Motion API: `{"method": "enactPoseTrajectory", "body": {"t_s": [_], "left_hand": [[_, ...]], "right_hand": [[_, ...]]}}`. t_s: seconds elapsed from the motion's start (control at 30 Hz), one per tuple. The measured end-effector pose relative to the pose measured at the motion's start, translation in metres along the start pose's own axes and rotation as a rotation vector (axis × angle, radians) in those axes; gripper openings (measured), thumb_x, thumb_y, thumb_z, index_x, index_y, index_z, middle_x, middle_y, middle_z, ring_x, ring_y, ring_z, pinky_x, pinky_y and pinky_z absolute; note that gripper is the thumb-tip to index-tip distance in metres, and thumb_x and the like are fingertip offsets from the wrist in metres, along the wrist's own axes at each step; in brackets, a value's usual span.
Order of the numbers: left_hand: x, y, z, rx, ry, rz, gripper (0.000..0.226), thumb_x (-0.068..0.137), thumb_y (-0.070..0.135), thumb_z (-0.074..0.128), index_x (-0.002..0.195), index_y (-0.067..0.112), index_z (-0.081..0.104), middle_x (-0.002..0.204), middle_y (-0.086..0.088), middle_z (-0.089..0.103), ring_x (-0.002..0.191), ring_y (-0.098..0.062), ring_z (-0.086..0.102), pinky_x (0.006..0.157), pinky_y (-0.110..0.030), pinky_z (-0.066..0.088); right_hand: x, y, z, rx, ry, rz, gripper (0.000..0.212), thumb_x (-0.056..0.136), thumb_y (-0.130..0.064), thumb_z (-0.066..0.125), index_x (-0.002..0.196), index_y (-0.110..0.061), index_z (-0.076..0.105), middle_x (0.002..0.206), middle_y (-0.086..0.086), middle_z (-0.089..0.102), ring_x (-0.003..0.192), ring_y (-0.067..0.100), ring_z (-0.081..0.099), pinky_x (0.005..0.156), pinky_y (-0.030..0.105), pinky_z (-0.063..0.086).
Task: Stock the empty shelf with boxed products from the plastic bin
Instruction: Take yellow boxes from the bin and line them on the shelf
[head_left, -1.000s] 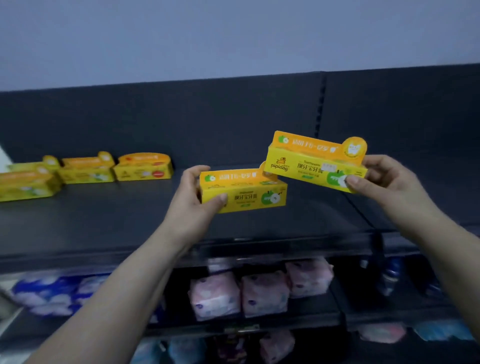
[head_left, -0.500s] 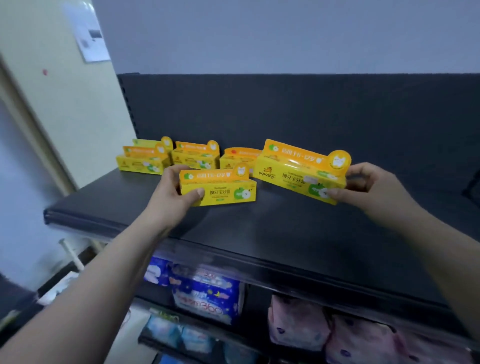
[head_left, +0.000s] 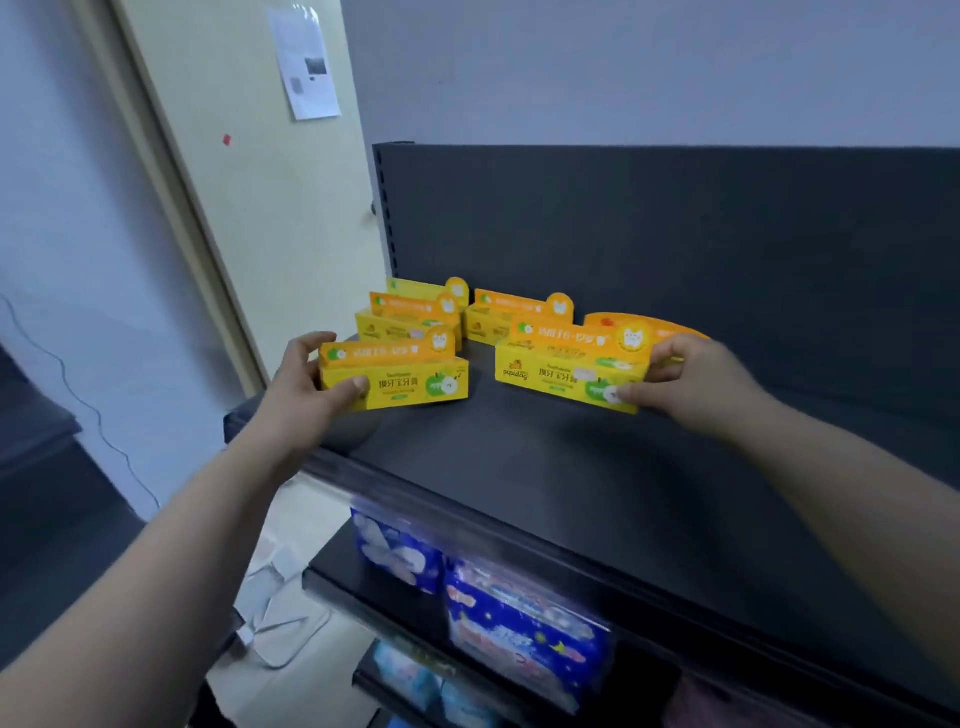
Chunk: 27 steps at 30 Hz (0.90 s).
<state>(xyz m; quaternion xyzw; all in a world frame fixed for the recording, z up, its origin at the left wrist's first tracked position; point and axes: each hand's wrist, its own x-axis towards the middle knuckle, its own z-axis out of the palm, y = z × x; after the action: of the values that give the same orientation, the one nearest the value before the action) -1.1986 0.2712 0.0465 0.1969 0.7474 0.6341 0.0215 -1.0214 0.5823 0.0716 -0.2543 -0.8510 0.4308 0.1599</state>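
My left hand (head_left: 306, 392) grips a yellow toothpaste box (head_left: 402, 376) by its left end, low over the dark top shelf (head_left: 545, 467). My right hand (head_left: 696, 382) holds a second yellow box (head_left: 561, 366) by its right end, tilted slightly, its base close to the shelf. Behind them, at the shelf's back left, stand several more yellow and orange boxes (head_left: 415, 317), and an orange box (head_left: 649, 325) shows just behind my right hand. The plastic bin is out of sight.
The shelf's dark back panel (head_left: 675, 234) rises behind the boxes. Below the shelf lip hang blue packs (head_left: 519, 618) on lower shelves. A cream door (head_left: 249, 208) with a paper notice (head_left: 306, 62) stands at the left. Flattened cardboard (head_left: 280, 597) lies on the floor.
Both hands have carried their boxes left and down toward the shelf's left end, close to the row of standing boxes. My view has swung left, bringing the door into sight.
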Motion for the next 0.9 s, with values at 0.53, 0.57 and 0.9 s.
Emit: {"method": "enactPoseTrajectory", "body": {"t_s": [0.53, 0.57, 0.9], "left_hand": [[0.127, -0.038, -0.044, 0.913, -0.337, 0.444, 0.084, 0.076, 0.039, 0.073, 0.146, 0.019, 0.032, 0.145, -0.017, 0.033, 0.134, -0.036, 0.030, 0.113, -0.040, 0.022], [0.128, -0.039, -0.037, 0.950, -0.344, 0.509, 0.079, 0.078, 0.034, 0.074, 0.145, 0.019, 0.034, 0.144, -0.016, 0.036, 0.132, -0.037, 0.031, 0.112, -0.039, 0.020], [0.107, -0.021, 0.003, 1.095, -0.233, 0.688, 0.087, 0.076, 0.044, 0.072, 0.147, 0.019, 0.029, 0.146, -0.015, 0.036, 0.135, -0.038, 0.028, 0.110, -0.054, 0.017]], "right_hand": [[0.061, -0.050, 0.106, -0.398, 0.290, 0.063, 0.041, 0.080, -0.038, 0.073, 0.106, -0.009, 0.060, 0.098, 0.007, 0.063, 0.090, 0.026, 0.056, 0.070, 0.033, 0.041], [0.062, -0.050, 0.107, -0.422, 0.300, 0.067, 0.040, 0.080, -0.039, 0.072, 0.104, -0.009, 0.060, 0.098, 0.008, 0.063, 0.087, 0.026, 0.054, 0.068, 0.032, 0.039], [0.021, -0.052, 0.094, -0.385, 0.391, -0.014, 0.057, 0.081, -0.037, 0.071, 0.129, -0.020, 0.046, 0.120, 0.004, 0.058, 0.111, 0.026, 0.053, 0.082, 0.033, 0.042]]}}
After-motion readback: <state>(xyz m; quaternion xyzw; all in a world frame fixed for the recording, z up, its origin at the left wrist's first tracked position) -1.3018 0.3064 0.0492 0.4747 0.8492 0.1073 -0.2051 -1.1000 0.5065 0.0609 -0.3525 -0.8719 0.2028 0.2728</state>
